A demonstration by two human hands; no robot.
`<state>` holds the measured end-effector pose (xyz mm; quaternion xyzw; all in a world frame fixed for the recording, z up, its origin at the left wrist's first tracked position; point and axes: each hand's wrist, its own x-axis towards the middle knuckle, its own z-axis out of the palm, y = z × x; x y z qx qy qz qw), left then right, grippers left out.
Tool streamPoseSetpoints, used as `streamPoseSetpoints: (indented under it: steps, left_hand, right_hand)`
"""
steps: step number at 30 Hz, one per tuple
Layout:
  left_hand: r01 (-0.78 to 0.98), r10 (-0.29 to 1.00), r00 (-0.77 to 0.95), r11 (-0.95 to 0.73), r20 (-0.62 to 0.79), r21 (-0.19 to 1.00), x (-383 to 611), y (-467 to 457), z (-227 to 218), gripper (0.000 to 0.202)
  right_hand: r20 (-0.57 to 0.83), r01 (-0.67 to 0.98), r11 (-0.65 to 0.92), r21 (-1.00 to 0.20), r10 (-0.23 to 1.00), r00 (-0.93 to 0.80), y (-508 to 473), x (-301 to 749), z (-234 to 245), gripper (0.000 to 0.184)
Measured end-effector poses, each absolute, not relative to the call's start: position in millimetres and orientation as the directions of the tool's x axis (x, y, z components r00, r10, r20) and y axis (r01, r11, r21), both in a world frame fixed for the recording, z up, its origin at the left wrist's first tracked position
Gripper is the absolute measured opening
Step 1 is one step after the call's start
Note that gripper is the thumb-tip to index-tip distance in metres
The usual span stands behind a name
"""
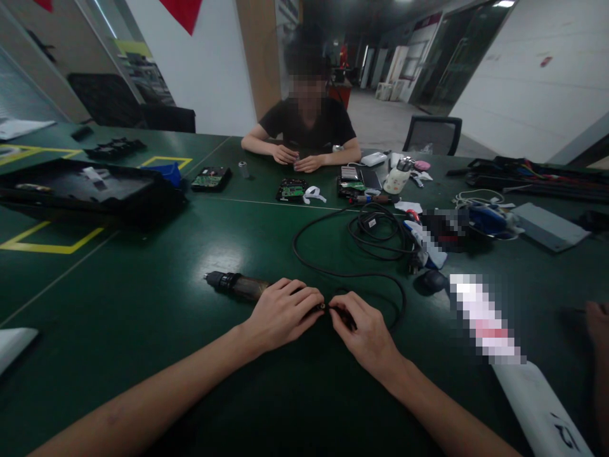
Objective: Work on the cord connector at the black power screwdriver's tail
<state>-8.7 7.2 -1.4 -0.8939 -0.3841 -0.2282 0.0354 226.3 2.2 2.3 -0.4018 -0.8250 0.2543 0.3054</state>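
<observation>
An electric screwdriver (235, 284) lies on the green table (157, 298), its dark tip pointing left. My left hand (284, 312) is closed around the tool's rear end. My right hand (364, 331) pinches the plug end of a black cable (354, 274) right against that rear end, where a small brass connector shows between my fingers. The cable runs in a loop off to the right and back toward a coiled bundle (375, 228).
A person (307, 124) sits opposite with hands on the table, circuit boards (291, 190) and small parts nearby. A black tray (90, 187) lies at left, tools and cables at right, a white object (533, 387) near right. Another hand (598, 324) shows at the right edge.
</observation>
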Motion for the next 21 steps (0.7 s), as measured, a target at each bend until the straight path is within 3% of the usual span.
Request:
streamPoseSetpoints:
  steps: [6, 21]
  left_hand:
    - [0.695, 0.646, 0.618, -0.715, 0.449, 0.072, -9.1, 8.0, -2.0, 0.020]
    - [0.667, 0.638, 0.644, -0.738, 0.423, 0.098, -10.0, 7.6, 1.9, 0.026]
  right_hand:
    - [0.310, 0.510, 0.550, -0.662, 0.820, -0.481, 2.3, 225.6, 2.4, 0.012]
    - [0.295, 0.515, 0.545, -0.662, 0.821, -0.490, 1.8, 226.6, 4.4, 0.011]
